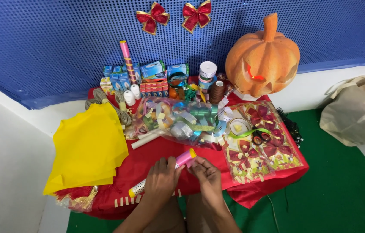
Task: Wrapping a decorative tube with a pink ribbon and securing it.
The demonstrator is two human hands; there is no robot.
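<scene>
Pink roll (185, 158) slanting low-left to high-right over the red worktop (143, 162), left hand (162, 180) wrapped round its middle, right hand (206, 172) pinching just under the yellow-capped upper end.

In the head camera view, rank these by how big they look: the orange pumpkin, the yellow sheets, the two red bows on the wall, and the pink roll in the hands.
1. yellow sheets
2. orange pumpkin
3. pink roll, part hidden by both hands
4. two red bows, alike in size

The bows hang farther from the camera, so their rank against the roll is unsure.
</scene>
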